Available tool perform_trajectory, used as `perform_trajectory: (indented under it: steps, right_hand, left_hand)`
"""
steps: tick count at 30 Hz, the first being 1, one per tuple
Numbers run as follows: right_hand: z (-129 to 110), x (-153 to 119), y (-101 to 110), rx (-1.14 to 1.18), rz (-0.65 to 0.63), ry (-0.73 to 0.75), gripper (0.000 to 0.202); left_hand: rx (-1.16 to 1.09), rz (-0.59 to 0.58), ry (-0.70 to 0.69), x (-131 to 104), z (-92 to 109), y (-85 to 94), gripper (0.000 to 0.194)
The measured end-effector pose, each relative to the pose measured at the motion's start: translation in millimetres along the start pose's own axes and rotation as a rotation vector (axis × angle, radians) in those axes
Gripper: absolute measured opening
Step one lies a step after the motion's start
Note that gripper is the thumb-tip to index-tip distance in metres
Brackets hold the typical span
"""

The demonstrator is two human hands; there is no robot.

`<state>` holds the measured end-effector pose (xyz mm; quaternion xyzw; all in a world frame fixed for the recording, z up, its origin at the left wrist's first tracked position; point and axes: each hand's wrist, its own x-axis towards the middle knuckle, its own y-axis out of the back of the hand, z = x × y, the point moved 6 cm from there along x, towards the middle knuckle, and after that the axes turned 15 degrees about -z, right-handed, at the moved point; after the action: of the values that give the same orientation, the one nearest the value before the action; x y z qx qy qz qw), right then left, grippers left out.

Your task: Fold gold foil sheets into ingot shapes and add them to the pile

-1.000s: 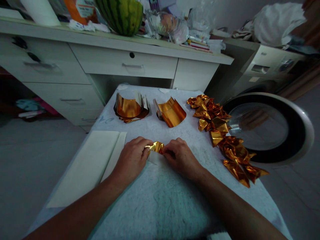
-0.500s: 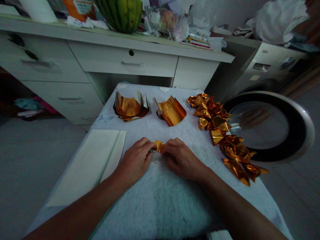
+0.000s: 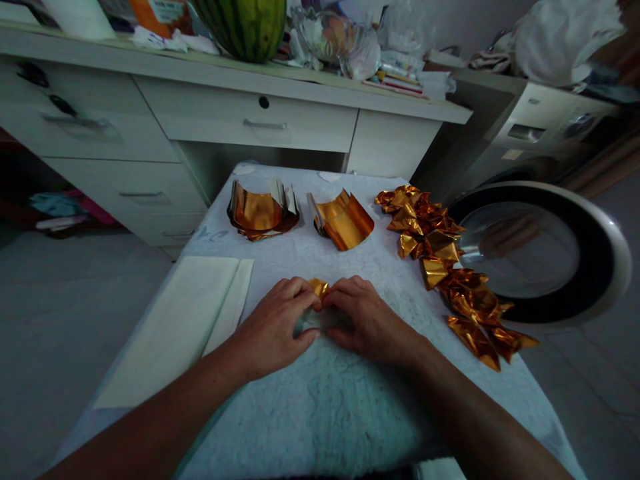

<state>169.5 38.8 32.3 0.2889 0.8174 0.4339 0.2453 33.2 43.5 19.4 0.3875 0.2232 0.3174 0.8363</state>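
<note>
Between my two hands is a small piece of gold foil paper point(image 3: 319, 287), mostly covered by the fingers. My left hand point(image 3: 280, 323) has its fingers on the foil's left side, with the thumb held lower and apart from them. My right hand point(image 3: 363, 317) grips the foil's right side with curled fingers, its thumb pointing left. Beyond the hands lie two curled stacks of gold foil sheets, a left stack point(image 3: 260, 212) and a right stack point(image 3: 346, 221). A row of crumpled, folded gold foil pieces point(image 3: 433, 245) runs down the table's right side.
Folded white paper point(image 3: 170, 333) lies at the left of the cloth-covered table point(image 3: 300, 427). Past the table stands a white drawer desk point(image 3: 220, 123) carrying a watermelon point(image 3: 245, 27) and a glass bowl point(image 3: 327, 37). A washing machine's round open door point(image 3: 603, 253) borders the right edge.
My left thumb has moved down away from the fingers, and my right thumb has shifted lower too. The fingertips have drawn closer together, covering more of the foil.
</note>
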Motion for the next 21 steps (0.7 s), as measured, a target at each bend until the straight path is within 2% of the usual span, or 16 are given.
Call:
perform_trajectory:
  steps: [14, 21]
  right_hand:
    - [3.5, 1.9, -1.1, -0.021, 0.014, 0.051, 0.014]
    - [6.7, -3.0, 2.3, 0.037, -0.031, 0.027, 0.032]
  left_hand:
    - [0.012, 0.005, -0.039, 3.0, -6.7, -2.9, 0.012]
    - [0.009, 0.024, -0.104, 1.5, -8.7, -2.8, 0.010]
